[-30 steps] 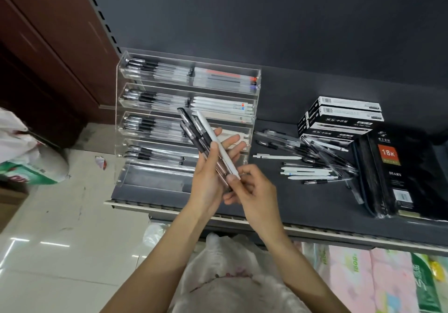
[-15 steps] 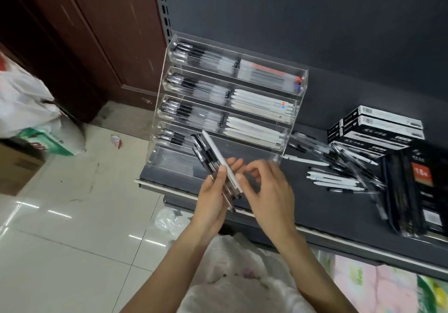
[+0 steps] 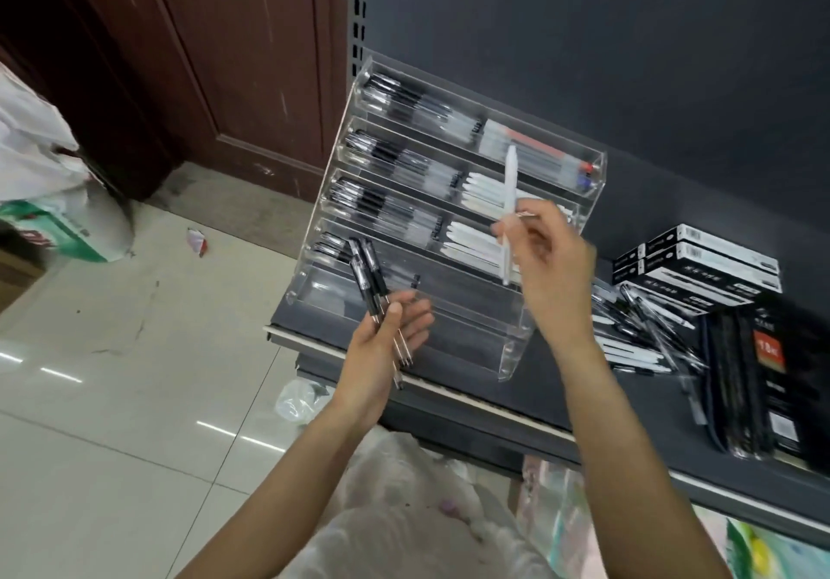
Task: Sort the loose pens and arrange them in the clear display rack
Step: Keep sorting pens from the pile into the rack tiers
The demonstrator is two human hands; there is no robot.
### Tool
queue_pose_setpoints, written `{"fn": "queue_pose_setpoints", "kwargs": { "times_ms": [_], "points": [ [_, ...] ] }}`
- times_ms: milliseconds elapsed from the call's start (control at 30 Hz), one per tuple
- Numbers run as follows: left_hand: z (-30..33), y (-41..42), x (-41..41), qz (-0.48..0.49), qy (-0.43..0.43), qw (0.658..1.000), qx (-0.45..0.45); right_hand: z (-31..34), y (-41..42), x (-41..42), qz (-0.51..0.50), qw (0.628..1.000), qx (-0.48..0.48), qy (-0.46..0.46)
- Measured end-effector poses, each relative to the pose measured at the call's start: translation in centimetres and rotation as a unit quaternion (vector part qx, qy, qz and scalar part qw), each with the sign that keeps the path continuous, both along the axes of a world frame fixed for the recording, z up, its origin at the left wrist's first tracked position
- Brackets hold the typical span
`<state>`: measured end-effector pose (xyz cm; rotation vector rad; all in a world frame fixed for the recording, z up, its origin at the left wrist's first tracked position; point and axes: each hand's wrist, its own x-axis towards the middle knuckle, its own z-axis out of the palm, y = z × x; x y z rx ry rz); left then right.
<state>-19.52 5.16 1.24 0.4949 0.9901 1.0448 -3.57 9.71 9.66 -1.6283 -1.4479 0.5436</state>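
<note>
The clear display rack (image 3: 516,336) stands on the dark shelf with several tiers of black pens on its left side and white pens on its right. My left hand (image 3: 386,331) grips a bunch of black pens (image 3: 375,284) in front of the rack's lower tiers. My right hand (image 3: 550,264) pinches one white pen (image 3: 509,210), held nearly upright before the rack's right half. Loose pens (image 3: 637,331) lie in a pile on the shelf to the right of the rack.
Black-and-white pen boxes (image 3: 700,268) are stacked behind the loose pile. Dark wrapped diary notebooks (image 3: 763,376) lie at the far right. The shelf's front edge (image 3: 471,399) runs below my hands. A white plastic bag (image 3: 404,511) hangs beneath, tiled floor and bags to the left.
My right hand pulled the white pen out of the bunch and lifted it up and right toward the rack's white-pen side. The left hand keeps only black pens. The view shifted left.
</note>
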Motion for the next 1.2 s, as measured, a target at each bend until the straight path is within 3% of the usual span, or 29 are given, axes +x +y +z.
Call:
{"fn": "queue_pose_setpoints", "kwargs": {
  "times_ms": [100, 200, 367, 533, 667, 733, 800, 933, 1067, 1200],
  "points": [
    [-0.6, 1.0, -1.3, 0.032, -0.036, 0.998, -0.035, 0.7, 2.6, 2.7, 0.037, 0.960, 0.013, -0.278],
    [-0.9, 1.7, -1.9, 0.046, -0.041, 0.997, -0.040, -1.1, 4.5, 3.5, 0.090, 0.921, -0.034, -0.377],
    [-0.9, 2.7, -1.8, 0.055, -0.065, 0.996, -0.027, -2.4, 5.8, 3.7, 0.154, 0.883, -0.134, -0.423],
    [-0.7, 3.2, -1.6, 0.046, -0.110, 0.992, -0.033, -2.7, 6.2, 4.3, 0.183, 0.876, -0.192, -0.404],
    [-0.4, 3.1, -1.4, 0.033, -0.050, 0.998, -0.037, -2.2, 5.4, 4.5, 0.165, 0.869, -0.181, -0.430],
    [-0.1, 3.0, -1.2, 0.029, -0.003, 0.999, -0.026, -1.1, 4.1, 3.7, 0.149, 0.906, -0.110, -0.379],
    [0.2, 3.1, -1.0, 0.031, 0.020, 0.999, -0.018, 0.0, 2.1, 1.5, 0.164, 0.951, -0.088, -0.246],
    [0.2, 3.3, -0.6, 0.024, -0.006, 1.000, -0.014, -2.0, -1.0, -3.2, 0.203, 0.951, -0.193, -0.129],
    [0.2, 2.7, -0.7, -0.004, -0.002, 1.000, 0.007, -4.6, -1.6, -4.8, 0.186, 0.957, -0.224, -0.003],
    [-0.6, 2.5, -1.9, 0.002, 0.085, 0.996, 0.024, -5.4, -1.3, -3.8, 0.131, 0.973, -0.188, -0.004]
  ]
}}
